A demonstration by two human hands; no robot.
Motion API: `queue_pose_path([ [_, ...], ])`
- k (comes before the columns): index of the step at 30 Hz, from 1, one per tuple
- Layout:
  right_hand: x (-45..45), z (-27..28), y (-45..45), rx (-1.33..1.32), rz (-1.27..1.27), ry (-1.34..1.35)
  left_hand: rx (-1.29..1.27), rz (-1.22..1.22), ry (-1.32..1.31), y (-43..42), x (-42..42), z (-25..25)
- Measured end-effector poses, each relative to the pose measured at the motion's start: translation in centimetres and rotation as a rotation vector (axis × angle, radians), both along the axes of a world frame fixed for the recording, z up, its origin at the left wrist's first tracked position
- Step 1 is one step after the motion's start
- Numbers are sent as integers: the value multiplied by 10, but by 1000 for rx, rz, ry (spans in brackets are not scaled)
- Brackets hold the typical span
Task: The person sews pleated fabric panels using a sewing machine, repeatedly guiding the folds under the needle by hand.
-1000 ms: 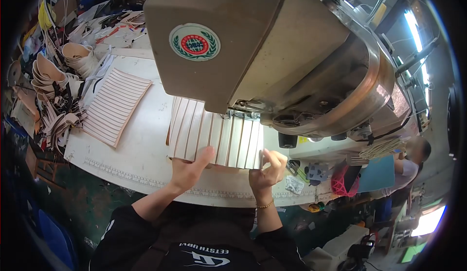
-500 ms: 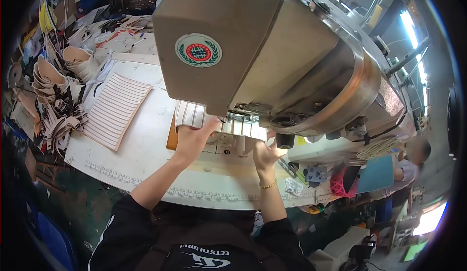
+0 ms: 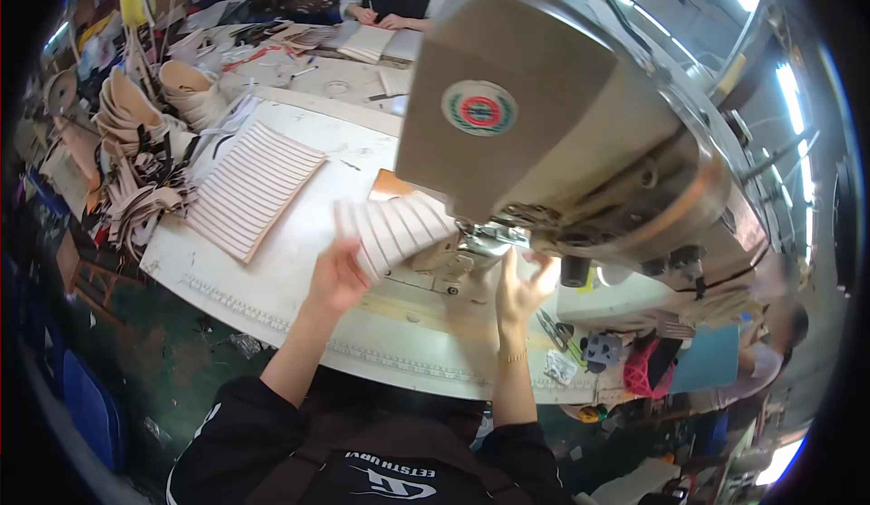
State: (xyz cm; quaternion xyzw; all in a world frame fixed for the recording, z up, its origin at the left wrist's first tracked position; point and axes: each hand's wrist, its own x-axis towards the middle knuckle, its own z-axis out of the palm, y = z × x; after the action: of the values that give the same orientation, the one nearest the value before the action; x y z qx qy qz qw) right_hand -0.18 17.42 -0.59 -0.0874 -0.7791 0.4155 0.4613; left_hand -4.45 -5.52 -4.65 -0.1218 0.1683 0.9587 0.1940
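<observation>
My left hand (image 3: 339,278) is closed on the near left edge of a striped panel (image 3: 399,230), which is blurred and tilted. The panel's right end reaches the needle area (image 3: 489,231) under the head of a sewing machine (image 3: 507,143). Just right of the needle area is my right hand (image 3: 524,292), raised with its fingers apart and nothing visible in it. Another striped panel (image 3: 256,190) lies flat on the white table to the left.
Curled light pieces and dark strips (image 3: 136,179) are heaped at the left. Scissors (image 3: 551,331), a small plastic bag (image 3: 560,367) and a pink basket (image 3: 642,369) are on the right. A person (image 3: 395,2) works across the table; another (image 3: 766,351) is far right.
The striped panel has swung left and turned, with my left hand on its edge. My right hand has come off it. The view has shifted, and the person across the table now shows.
</observation>
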Motion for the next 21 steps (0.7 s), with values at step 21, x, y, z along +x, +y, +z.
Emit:
queue_pose_path([
  [21,104,5,20,-1021,640,-201,-1029,200,1245,-3,128,-47],
])
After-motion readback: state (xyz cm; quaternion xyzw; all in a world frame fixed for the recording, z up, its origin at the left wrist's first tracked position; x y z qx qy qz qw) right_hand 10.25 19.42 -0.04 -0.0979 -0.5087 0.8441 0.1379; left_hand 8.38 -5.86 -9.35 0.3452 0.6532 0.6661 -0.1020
